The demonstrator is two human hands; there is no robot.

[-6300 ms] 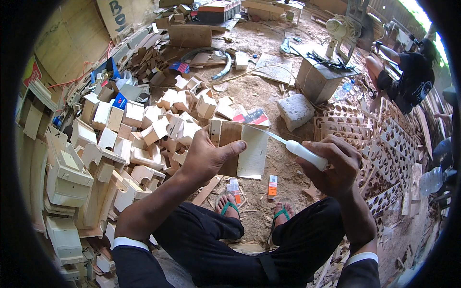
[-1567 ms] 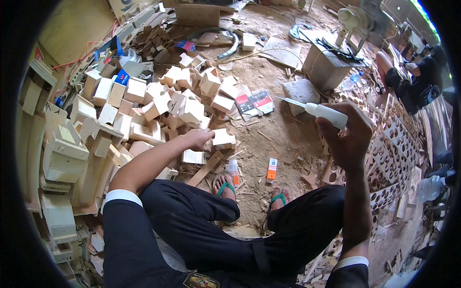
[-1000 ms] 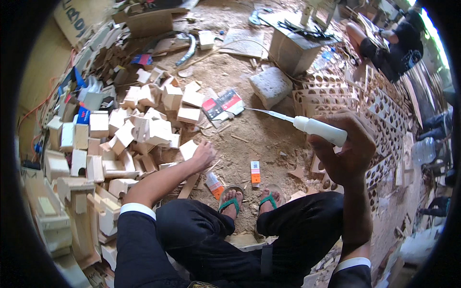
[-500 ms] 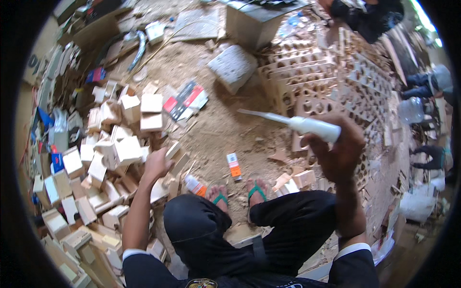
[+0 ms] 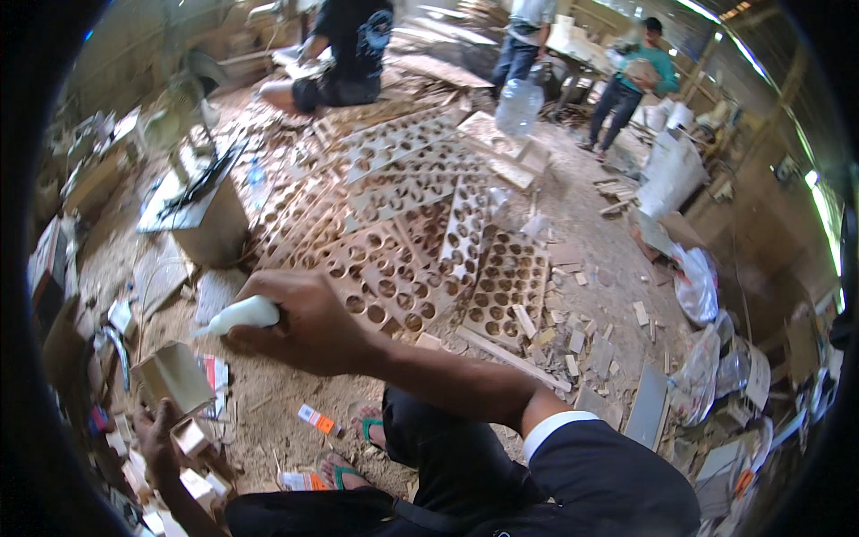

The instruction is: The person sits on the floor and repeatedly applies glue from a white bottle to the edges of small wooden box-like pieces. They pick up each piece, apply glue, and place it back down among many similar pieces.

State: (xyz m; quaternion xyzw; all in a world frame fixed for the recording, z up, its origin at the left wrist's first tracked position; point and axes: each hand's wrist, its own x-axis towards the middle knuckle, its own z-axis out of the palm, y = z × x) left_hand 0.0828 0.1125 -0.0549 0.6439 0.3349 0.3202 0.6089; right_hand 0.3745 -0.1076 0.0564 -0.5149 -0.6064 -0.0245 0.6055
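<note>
My right hand (image 5: 309, 322) is closed around a white squeeze bottle (image 5: 246, 312), whose narrow nozzle points left and down. Just below that nozzle is a small open wooden box (image 5: 176, 376), pale inside. My left hand (image 5: 159, 440) grips the box from underneath and tilts its hollow side toward me; part of the fingers is hidden behind it. Beneath my left forearm lies a heap of small wooden boxes (image 5: 192, 438). On the dirt floor by my sandalled feet rests a white and orange package (image 5: 318, 420), with a second similar package (image 5: 302, 481) nearer to me.
Boards with round holes (image 5: 394, 268) are stacked ahead. A cabinet-like box (image 5: 210, 224) stands at the far left. Three other people are farther off, one holding something near a large clear bottle (image 5: 519, 106). Plastic bags (image 5: 698, 286) and wood scraps lie to the right.
My view has swung to the right. My left hand has picked up a wooden box from the heap, and the bottle in my right hand has come close to it.
</note>
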